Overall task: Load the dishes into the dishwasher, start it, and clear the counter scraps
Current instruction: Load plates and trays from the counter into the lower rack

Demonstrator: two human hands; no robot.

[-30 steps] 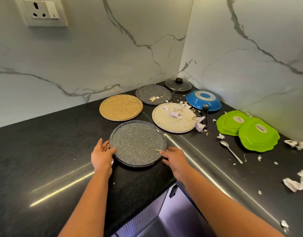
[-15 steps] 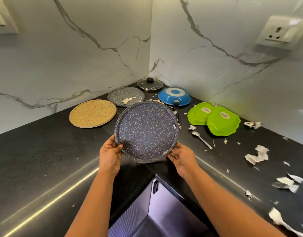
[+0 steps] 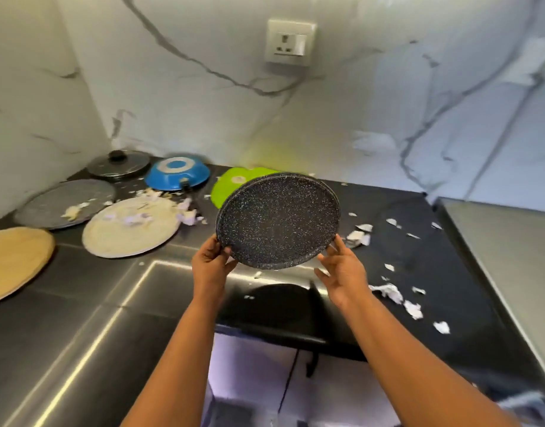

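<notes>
Now holding the dark speckled plate up in the air, clear of the black counter, tilted with its face toward the camera. Pinching the lower-left rim with the left hand, thumb on the front, fingers curled behind. Gripping the lower-right rim with the right hand, thumb up along the edge, fingers tucked beneath. Just behind the held plate and partly hidden by it, green plates. Off to the left of the grip, lying flat: a cream plate littered with bits, a grey plate beyond it, a tan plate at the far edge. Further back on that side, an upturned blue pan and a glass lid. To the right of the grip, torn white scraps scattered across the counter
</notes>
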